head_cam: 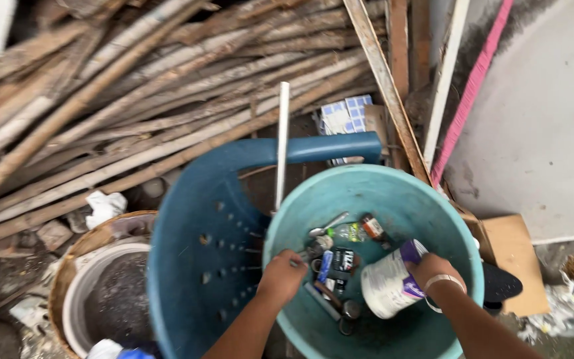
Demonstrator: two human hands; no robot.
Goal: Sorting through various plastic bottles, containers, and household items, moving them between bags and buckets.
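Down inside the teal tub (426, 199), the right hand (433, 269) is clamped on a white can (388, 284), while the left hand (282, 274) closes among small tools (333, 266).

Both my forearms reach forward and down. My left hand (283, 272) is knuckles up, fingers curled under. My right hand (433, 268) is bent at the wrist, fingers closed in a grip.

A teal plastic basin (433, 199) is set on a blue plastic chair (200, 259). Small tools, a spoon (328, 224), a green-capped bottle (350, 232) and a white can (390, 282) are held in it.
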